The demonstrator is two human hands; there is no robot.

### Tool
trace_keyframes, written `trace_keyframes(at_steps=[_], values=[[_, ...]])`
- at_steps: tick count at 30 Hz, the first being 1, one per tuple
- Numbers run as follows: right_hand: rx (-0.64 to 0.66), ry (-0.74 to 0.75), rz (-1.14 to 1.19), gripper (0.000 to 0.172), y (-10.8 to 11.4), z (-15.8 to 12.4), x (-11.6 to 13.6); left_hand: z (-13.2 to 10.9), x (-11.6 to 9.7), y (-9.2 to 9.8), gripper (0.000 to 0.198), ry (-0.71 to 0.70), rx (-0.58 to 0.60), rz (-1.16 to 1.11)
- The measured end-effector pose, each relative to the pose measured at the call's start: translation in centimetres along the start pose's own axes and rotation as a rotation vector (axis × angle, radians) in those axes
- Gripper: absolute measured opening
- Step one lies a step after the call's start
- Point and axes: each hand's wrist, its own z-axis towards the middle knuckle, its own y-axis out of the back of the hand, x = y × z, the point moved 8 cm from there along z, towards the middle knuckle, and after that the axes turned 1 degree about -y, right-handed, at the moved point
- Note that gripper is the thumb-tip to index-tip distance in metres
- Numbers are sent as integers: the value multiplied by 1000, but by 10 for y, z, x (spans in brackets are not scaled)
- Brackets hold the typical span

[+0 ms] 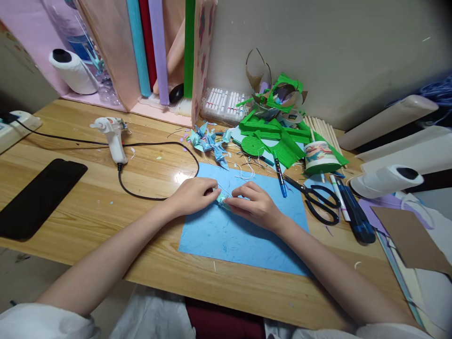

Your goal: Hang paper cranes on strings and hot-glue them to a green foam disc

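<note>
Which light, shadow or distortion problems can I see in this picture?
Head view: glare on the table beside the left hand; same head view: soft shadow on the blue paper below the right hand; head view edges: the shelf looks slanted, top right corner dark; head view centre: the pale piece between the hands is too small to identify.

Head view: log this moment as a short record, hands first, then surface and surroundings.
Left hand: at a small light-blue paper piece
Right hand: fingertips at the same piece
Grip: exact finger contact unclear
Surface: blue sheet on a wooden table
Behind sheet: folded blue paper pieces, green scraps
Left side: glue gun, black phone
Right side: black scissors, utility knife
</note>
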Motion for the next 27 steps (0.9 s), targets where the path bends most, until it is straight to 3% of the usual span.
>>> trace_keyframes(at_steps=[12,16,20,27], values=[[128,9,37,14,0,2,-6,0,0,-1,33,2,4,4],[90,-35,64,11,5,4,-7,1,-1,-1,32,-6,-7,-4],[44,-76,-86,12,12,10,-1,0,-2,-1,33,-10,-1,14],[87,-57,-321,25,8,14,18,1,-1,-1,34,-8,-8,16]])
